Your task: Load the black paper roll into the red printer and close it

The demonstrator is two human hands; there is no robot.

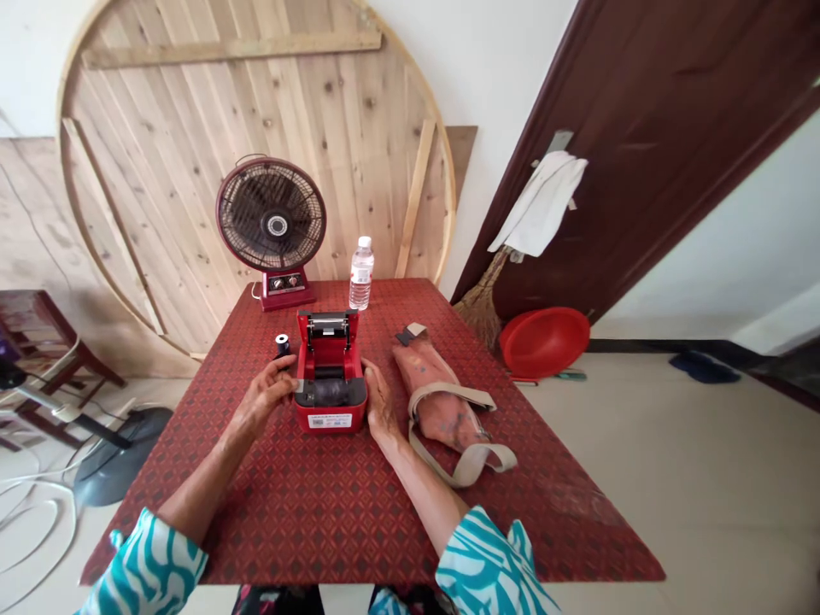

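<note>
A red and black label printer (330,418) sits on the table with its lid raised, a dark ribbon roll showing inside at the front. My left hand (264,393) is at the printer's left side, fingers spread and fingertips at its edge. Flat against the right side rests my right hand (379,400), its fingers stretched forward; some fingertips are hidden. Just beyond my left fingers stands a small dark roll with a white core (282,343). To the right of my right hand lies a worn reddish pouch (432,376) with a beige strap.
The table (551,504) has a red patterned cover. A fan (275,226) and a water bottle (361,275) stand at its far end. A round wooden tabletop (359,111) leans on the wall. A red basin (544,343) and straw broom (483,303) are right; cables and a chair left.
</note>
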